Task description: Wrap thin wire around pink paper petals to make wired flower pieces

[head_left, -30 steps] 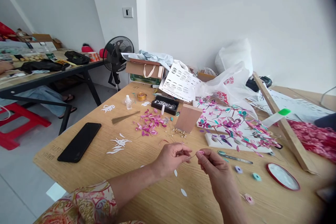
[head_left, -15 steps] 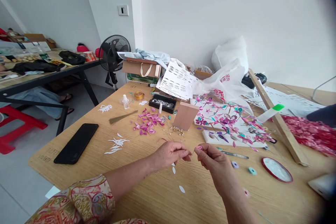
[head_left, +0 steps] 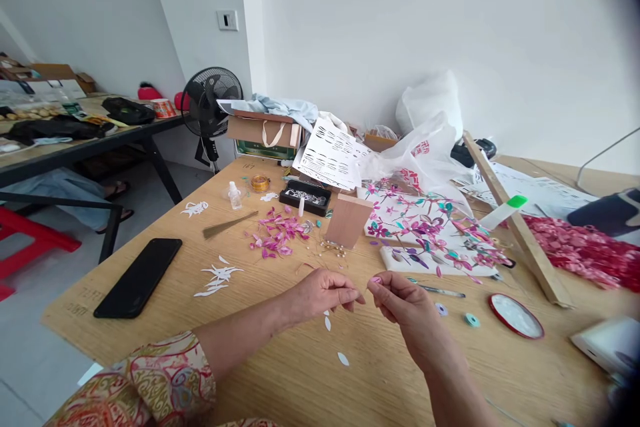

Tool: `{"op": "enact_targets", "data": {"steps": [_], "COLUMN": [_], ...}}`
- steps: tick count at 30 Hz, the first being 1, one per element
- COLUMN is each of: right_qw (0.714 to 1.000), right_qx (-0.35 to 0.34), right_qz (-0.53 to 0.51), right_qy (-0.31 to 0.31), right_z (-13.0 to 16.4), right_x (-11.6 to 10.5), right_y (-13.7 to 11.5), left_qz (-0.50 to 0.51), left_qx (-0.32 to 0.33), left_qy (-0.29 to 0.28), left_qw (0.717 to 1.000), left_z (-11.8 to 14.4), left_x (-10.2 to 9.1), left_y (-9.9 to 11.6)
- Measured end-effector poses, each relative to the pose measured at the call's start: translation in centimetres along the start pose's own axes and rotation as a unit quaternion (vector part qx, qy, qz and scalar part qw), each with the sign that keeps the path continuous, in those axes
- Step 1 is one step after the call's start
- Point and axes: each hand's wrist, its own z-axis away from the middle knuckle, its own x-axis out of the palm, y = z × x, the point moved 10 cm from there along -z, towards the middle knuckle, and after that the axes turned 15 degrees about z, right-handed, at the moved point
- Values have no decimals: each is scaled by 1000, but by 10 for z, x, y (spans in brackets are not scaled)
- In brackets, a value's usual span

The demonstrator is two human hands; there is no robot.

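Note:
My right hand [head_left: 406, 307] pinches a small pink petal [head_left: 375, 279] between thumb and fingertips, above the wooden table [head_left: 280, 377]. Close by on the left, my left hand [head_left: 327, 295] is closed in a pinch, its fingertips almost meeting the right ones. A thin strand seems to run down between the two hands, too fine to make out; what the left fingers hold is hidden. Under the hands lie a few white leaf-shaped paper pieces [head_left: 343, 359]. Beyond them sits a pile of pink petals [head_left: 277, 232].
A wooden block [head_left: 349, 221] stands behind my hands, beside white foam [head_left: 435, 263] bearing pink and teal flower sprays. To the right are thread spools [head_left: 471, 319], a red-rimmed dish [head_left: 517, 315] and a wooden bar [head_left: 520, 227]. A black phone [head_left: 139, 278] lies left.
The view has turned slightly right, so the surroundings sit a little further left. Both hands keep their pinched pose close together; the petal stays in the right fingers.

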Motion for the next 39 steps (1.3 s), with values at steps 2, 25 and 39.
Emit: {"op": "enact_targets", "data": {"steps": [2,25,39], "right_qw": [1000,997,997], "right_qx": [-1,10,-12], "right_qz": [5,-68,64], "right_qy": [-3,-25,-40], "right_z": [0,5,5], "right_x": [0,0,2], "right_y": [0,6,0], "left_qz": [13,26,-323], "left_qx": [0,-10,183], "left_qy": [-8,-6,20], "left_qw": [1000,1000,928], "left_z": [1,1,9], "left_x": [1,5,-3], "left_y": [0,-3,60]}}
